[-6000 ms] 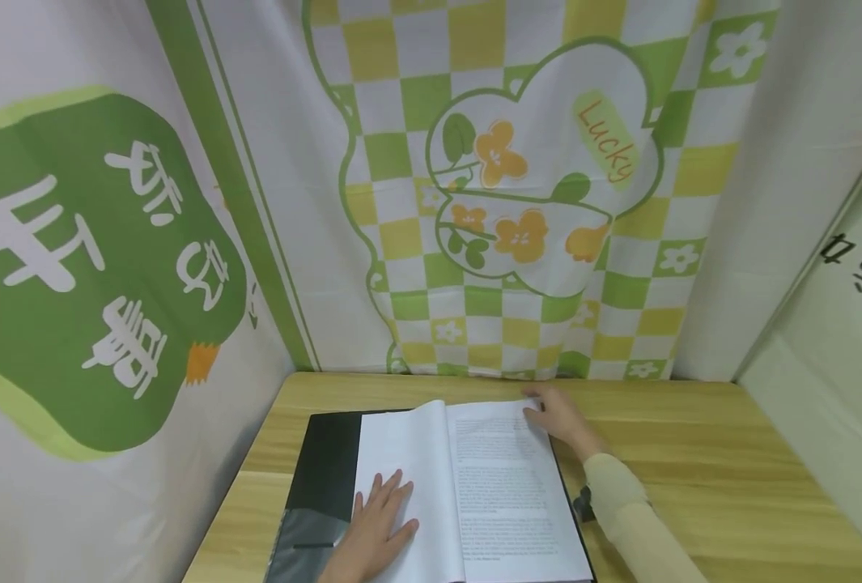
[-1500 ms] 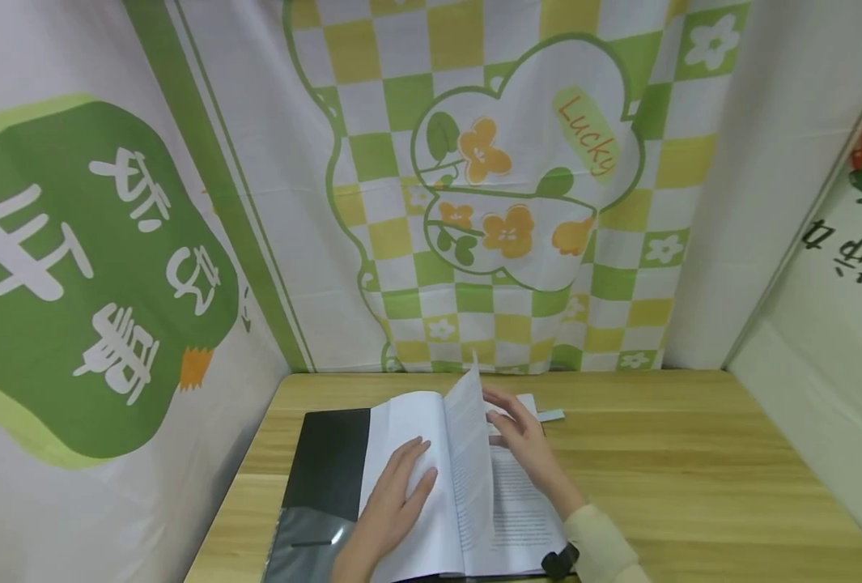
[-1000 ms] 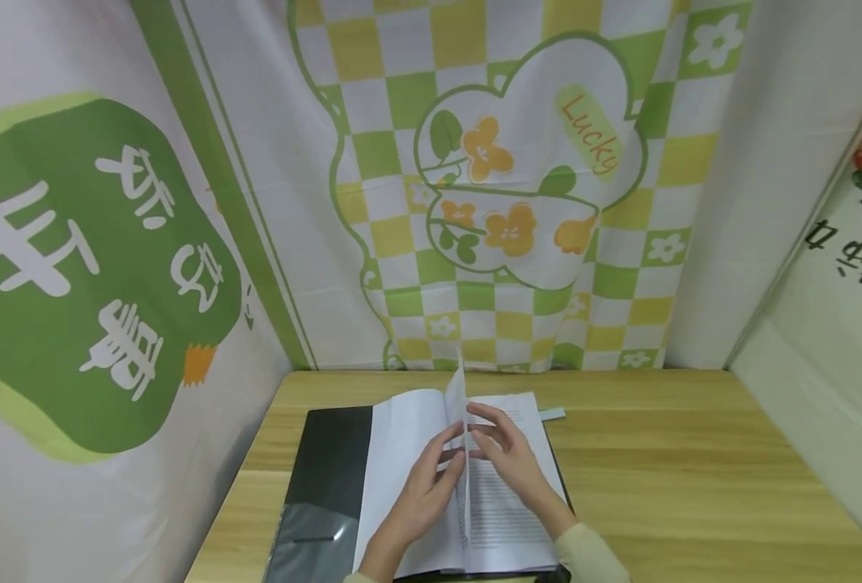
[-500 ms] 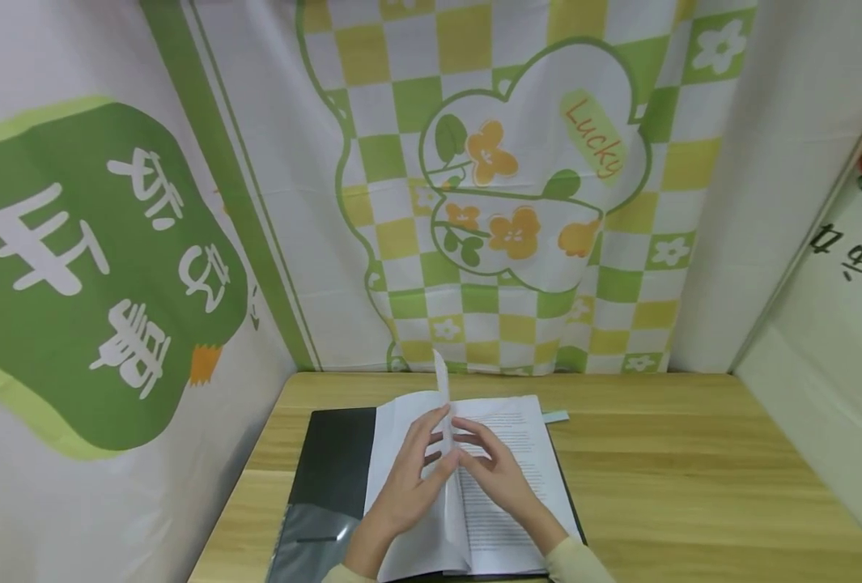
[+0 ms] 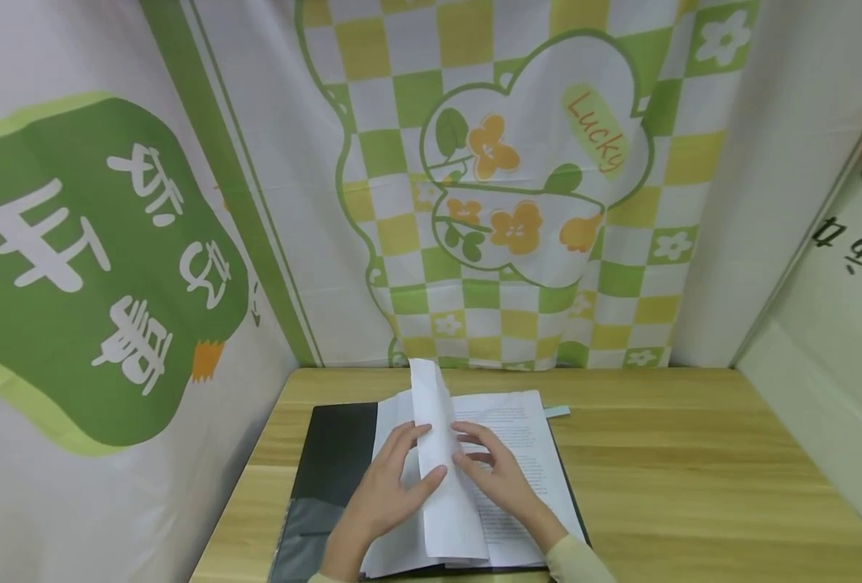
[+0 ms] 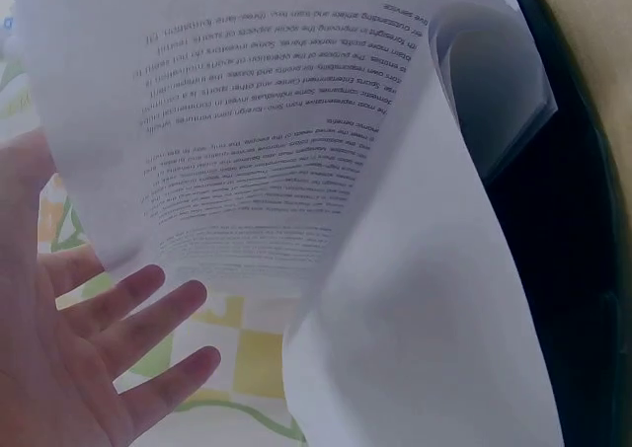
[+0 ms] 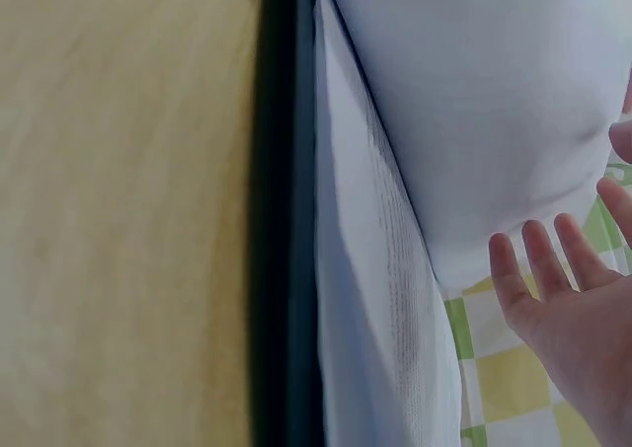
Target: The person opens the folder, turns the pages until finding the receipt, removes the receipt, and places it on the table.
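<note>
An open folder of printed pages (image 5: 528, 465) in a black cover (image 5: 343, 449) lies on the table. One lifted page (image 5: 448, 502) stands up near its middle, leaning left, blank side towards the head camera. My left hand (image 5: 387, 494) is at its left edge, fingers loosely spread and thumb over the paper. My right hand (image 5: 503, 482) stays on the other side, thumb and fingertips close to the blank face. In the left wrist view, print shows on the lifted sheet (image 6: 257, 121) above spread fingers. The right wrist view shows straight fingers (image 7: 548, 264) beside the sheet.
A pale blue tab (image 5: 558, 411) sticks out at the folder's upper right. A clear pocket (image 5: 303, 534) covers the lower left of the black cover. Wooden table (image 5: 693, 478) extends to the right, and printed cloth curtains (image 5: 474, 324) stand at the back and sides.
The page rose from the right side, passed upright and now leans left. My left hand left the left page and came to the sheet; my right hand followed the sheet leftwards.
</note>
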`<state>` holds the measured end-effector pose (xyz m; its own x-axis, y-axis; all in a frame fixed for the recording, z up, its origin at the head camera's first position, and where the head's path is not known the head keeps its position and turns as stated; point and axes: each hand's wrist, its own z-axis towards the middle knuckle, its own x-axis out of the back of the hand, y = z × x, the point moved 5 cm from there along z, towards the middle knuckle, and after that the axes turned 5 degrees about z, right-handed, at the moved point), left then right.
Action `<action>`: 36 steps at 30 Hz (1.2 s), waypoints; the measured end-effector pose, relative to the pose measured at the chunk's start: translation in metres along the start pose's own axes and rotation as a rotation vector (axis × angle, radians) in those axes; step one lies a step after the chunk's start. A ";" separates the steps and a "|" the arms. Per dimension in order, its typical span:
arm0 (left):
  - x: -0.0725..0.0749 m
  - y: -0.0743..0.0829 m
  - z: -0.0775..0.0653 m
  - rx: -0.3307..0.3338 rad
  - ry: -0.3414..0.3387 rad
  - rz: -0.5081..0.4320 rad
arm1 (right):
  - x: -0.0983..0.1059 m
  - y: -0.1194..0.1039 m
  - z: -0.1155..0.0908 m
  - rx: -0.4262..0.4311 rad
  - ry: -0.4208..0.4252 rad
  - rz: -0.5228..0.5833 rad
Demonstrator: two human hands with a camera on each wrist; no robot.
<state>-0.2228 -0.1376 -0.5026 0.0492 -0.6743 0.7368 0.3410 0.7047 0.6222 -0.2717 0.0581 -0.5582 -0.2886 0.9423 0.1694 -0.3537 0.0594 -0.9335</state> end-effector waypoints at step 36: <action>-0.038 -0.070 -0.038 0.270 0.011 0.262 | 0.136 0.026 -0.001 -0.042 0.173 -0.369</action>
<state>-0.2124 -0.1699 -0.5843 0.1124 -0.4644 0.8784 0.0555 0.8856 0.4611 -0.3196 0.1881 -0.5597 0.0054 0.8966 0.4428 -0.3680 0.4135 -0.8328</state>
